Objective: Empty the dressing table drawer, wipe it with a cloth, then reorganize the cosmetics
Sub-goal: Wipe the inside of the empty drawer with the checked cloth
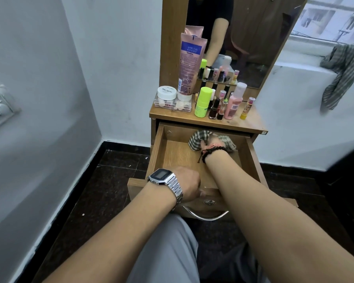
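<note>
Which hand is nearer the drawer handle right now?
Left. The left hand grips the drawer's front edge just above the handle. The right hand is at the back of the drawer, holding the cloth.

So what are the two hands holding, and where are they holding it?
The right hand grips the checked cloth bunched at its middle, inside the drawer. The left hand holds the top edge of the drawer's front panel.
</note>
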